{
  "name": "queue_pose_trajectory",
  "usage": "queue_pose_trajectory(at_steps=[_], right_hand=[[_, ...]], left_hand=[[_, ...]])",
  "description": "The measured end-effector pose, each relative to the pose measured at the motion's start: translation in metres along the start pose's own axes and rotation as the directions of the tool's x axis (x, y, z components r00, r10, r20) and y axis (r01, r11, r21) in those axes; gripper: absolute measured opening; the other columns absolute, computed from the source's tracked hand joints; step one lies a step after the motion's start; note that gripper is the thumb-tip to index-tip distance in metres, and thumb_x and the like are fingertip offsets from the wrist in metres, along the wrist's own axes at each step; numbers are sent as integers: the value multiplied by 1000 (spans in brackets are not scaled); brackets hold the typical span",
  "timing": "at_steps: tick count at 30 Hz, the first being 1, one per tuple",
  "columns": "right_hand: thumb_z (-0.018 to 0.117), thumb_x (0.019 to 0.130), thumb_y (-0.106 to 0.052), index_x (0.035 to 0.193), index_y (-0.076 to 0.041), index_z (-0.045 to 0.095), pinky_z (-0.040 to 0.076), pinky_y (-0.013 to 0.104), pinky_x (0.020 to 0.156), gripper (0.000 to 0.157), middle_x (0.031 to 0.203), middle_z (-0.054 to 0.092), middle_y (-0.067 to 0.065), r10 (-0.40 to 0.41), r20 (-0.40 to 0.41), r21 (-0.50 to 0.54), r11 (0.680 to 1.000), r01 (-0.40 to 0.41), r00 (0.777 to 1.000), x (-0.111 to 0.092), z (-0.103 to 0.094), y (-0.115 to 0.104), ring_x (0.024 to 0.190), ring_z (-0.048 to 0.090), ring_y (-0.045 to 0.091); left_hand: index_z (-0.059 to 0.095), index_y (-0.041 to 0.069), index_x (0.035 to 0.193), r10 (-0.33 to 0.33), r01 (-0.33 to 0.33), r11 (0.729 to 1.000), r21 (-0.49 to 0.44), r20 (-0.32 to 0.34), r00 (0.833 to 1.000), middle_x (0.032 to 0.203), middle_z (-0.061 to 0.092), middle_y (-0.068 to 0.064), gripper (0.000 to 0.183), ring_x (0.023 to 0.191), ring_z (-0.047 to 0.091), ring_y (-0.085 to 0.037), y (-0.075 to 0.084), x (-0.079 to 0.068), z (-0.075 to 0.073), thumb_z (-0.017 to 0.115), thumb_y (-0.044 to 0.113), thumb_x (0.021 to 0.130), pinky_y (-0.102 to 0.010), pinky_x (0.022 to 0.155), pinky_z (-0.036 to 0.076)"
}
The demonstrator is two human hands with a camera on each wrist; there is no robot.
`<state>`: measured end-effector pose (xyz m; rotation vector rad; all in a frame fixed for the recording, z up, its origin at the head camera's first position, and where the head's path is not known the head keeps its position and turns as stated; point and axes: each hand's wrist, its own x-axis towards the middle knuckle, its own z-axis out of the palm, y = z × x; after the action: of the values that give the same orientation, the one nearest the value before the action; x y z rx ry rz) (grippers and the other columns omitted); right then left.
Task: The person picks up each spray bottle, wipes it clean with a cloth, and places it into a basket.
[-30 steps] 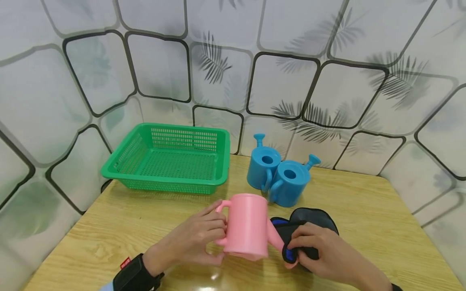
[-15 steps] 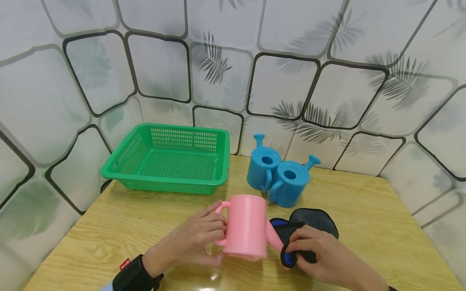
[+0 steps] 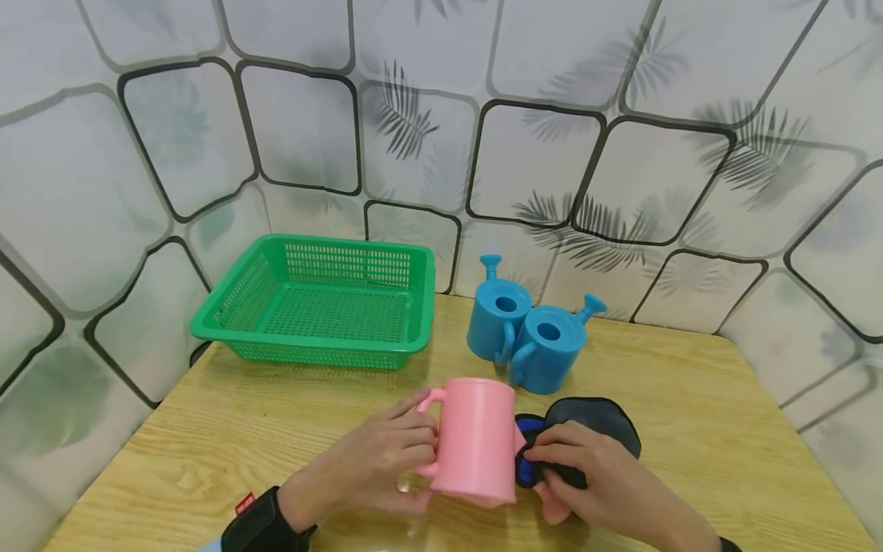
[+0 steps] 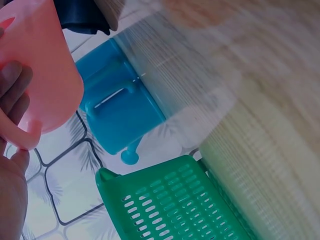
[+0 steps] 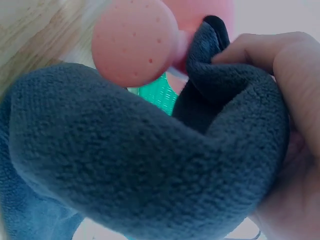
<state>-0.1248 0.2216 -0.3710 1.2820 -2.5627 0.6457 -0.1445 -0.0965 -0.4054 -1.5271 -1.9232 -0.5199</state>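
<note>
A pink watering can (image 3: 476,441) is in front of me in the head view, tilted with its spout pointing down to the right. My left hand (image 3: 386,456) grips its handle. My right hand (image 3: 600,475) pinches a dark grey plush cloth (image 3: 599,420) with black edging and blue patches, folded against the spout. Most of the spout is covered by cloth and fingers. Below the right hand the pink sprinkler head (image 3: 552,502) sticks out; in the right wrist view its holed face (image 5: 135,42) shows beside the cloth (image 5: 135,150).
Two blue watering cans (image 3: 500,318) (image 3: 549,349) stand close together behind the pink one. A green perforated basket (image 3: 310,349) sits at the back left of the wooden table (image 3: 179,452). Patterned sheeting (image 3: 421,165) rises behind the table.
The pink watering can has shifted slightly right and down with my left hand. My right hand and the cloth have slid up the spout towards the body, baring the sprinkler head.
</note>
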Motion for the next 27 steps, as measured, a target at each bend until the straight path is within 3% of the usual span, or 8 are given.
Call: queue_pose_trajectory(at_steps=[9,14,19,21,24,26,27], right_hand=[[77,74,-1,111,-12,72,61,39,72,39,110,71,-1,30,-132,-15,999,-32,991,-2,4,5,100,64,11],[78,73,1,109,-14,73,61,43,69,40,105,72,-2,39,-126,5,999,-38,991,-7,2,8,95,65,12],[77,73,2,108,-17,73,61,45,69,40,104,72,-4,13,-91,44,999,-9,996,-11,0,10,95,65,13],[77,73,3,107,-16,73,61,44,69,40,105,72,-4,7,-90,42,999,-4,996,-11,0,11,95,65,14],[77,74,2,107,-16,73,61,43,69,38,104,72,-5,26,-80,26,999,-24,996,-12,0,11,95,65,13],[76,75,-1,107,-16,73,61,43,70,35,105,72,-6,62,-49,10,998,-62,997,-13,-1,11,96,65,14],[76,76,-2,107,-16,73,61,43,71,34,105,72,-5,87,-25,4,996,-87,996,-14,-1,12,97,65,15]], left_hand=[[57,15,72,4,-6,999,36,42,999,84,66,5,24,89,58,-10,3,1,0,76,28,64,-49,111,34],[60,14,74,-14,5,993,120,68,998,86,67,3,20,90,59,-12,-1,1,-7,75,26,67,-49,111,35],[67,11,82,-76,60,978,201,73,994,88,69,0,23,94,61,-15,-16,-3,-24,78,26,68,-52,110,35],[68,10,83,-103,90,970,226,45,994,86,70,0,25,94,61,-17,-25,-5,-32,79,26,67,-54,109,35],[68,7,84,-137,148,960,239,-63,989,84,70,-2,24,91,62,-20,-39,-12,-44,78,24,69,-59,106,36],[68,5,84,-186,219,951,219,-161,969,84,70,-6,24,90,62,-23,-48,-18,-52,77,22,71,-62,104,36],[68,3,86,-224,266,943,199,-209,952,85,70,-8,24,91,62,-25,-53,-22,-56,77,21,73,-64,104,35]])
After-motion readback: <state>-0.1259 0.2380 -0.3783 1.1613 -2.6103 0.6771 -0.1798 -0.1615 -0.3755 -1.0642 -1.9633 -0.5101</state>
